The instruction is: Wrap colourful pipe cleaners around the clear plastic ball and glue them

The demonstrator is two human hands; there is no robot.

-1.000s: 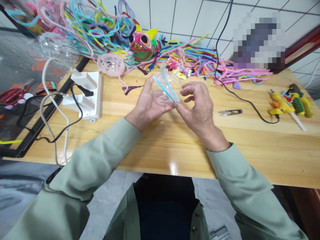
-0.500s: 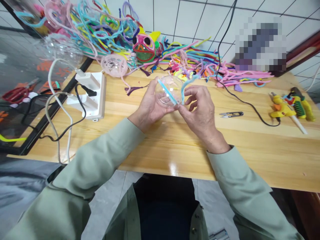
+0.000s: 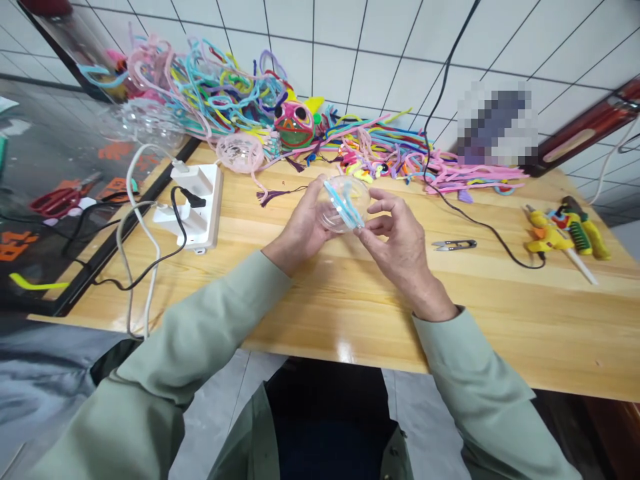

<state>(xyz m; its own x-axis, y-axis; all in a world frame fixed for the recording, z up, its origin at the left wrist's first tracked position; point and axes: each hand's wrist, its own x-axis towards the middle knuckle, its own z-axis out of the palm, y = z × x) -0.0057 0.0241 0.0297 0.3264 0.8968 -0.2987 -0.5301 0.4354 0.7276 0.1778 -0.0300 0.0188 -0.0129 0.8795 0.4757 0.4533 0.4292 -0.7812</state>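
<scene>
My left hand (image 3: pixel 301 230) is wrapped around the left side of a clear plastic ball (image 3: pixel 361 193), held just above the table. A light blue pipe cleaner (image 3: pixel 343 205) runs slantwise across the ball in what looks like two strands side by side. At the lower right end of these strands, my right hand (image 3: pixel 400 245) pinches the pipe cleaner with thumb and fingertips against the ball. Behind the ball lie small coloured pipe-cleaner pieces (image 3: pixel 367 167).
Heaps of coloured pipe cleaners (image 3: pixel 220 93) line the wall, with a pink bird-faced ball (image 3: pixel 295 123) among them. A white power strip (image 3: pixel 205 217) with cables stands left. Thread snips (image 3: pixel 455 245), a yellow glue gun (image 3: pixel 550 237) and pliers (image 3: pixel 585 230) lie right.
The pipe cleaner's loose end, which stuck up at the ball's right, now lies across the ball beside the first strand. The camera view has shifted slightly.
</scene>
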